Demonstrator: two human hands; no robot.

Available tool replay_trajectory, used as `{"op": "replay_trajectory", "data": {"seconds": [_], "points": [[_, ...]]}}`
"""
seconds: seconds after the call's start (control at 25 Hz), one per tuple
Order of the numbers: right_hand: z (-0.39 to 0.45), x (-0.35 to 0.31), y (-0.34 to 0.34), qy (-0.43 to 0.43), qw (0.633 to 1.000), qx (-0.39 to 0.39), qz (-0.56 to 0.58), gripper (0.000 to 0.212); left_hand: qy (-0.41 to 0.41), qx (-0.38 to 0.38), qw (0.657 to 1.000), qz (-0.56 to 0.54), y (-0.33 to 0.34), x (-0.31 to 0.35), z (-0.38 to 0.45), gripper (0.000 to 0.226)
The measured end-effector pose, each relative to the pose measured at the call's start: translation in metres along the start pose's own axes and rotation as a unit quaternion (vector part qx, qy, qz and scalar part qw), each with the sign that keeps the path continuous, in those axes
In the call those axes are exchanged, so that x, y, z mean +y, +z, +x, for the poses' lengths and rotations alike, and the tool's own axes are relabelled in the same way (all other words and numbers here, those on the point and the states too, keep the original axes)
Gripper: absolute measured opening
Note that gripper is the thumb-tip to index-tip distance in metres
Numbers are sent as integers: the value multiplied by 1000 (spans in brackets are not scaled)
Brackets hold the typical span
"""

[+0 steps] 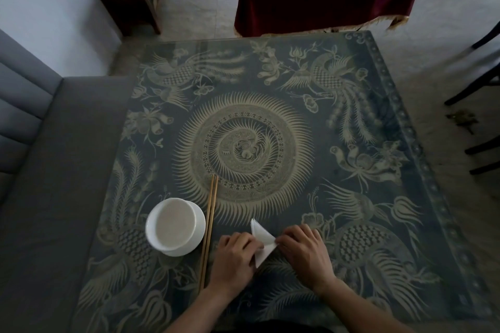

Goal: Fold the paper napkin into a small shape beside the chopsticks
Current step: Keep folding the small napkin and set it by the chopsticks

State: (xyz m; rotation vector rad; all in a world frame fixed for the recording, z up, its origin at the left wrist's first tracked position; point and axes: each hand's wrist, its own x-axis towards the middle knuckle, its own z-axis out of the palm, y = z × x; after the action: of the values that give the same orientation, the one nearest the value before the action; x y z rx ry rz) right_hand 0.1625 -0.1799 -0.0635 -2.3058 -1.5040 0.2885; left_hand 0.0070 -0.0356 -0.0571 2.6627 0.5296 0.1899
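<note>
A white paper napkin [262, 240], folded into a small pointed shape, lies on the patterned table near the front edge. My left hand [234, 258] presses on its left side with the fingers curled over the paper. My right hand [304, 253] pinches its right corner. The lower part of the napkin is hidden under my fingers. A pair of wooden chopsticks [209, 230] lies side by side just left of my left hand, pointing away from me.
A white bowl on a white saucer [174, 225] stands left of the chopsticks. The table [351, 170] has a dark blue cloth with phoenix patterns under glass. A grey sofa [54, 170] is on the left, dark chair legs [479, 116] on the right.
</note>
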Motion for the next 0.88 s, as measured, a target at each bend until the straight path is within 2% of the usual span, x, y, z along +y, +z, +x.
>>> {"op": "replay_trajectory", "data": {"seconds": [0.2, 0.36, 0.6, 0.88], "points": [[4, -1, -1, 0, 1000, -7, -10, 15, -52, -38, 998, -3, -4, -9, 3, 23], [6, -1, -4, 18, 999, -26, 4, 12, -78, -66, 995, -22, -6, -11, 5, 20], [13, -6, -7, 70, 997, -23, 31, 10, -145, -51, 986, -64, -4, -16, 9, 18], [19, -4, 1, 95, 994, -54, 25, 20, -212, -71, 972, -73, -6, -14, 24, 23]]}}
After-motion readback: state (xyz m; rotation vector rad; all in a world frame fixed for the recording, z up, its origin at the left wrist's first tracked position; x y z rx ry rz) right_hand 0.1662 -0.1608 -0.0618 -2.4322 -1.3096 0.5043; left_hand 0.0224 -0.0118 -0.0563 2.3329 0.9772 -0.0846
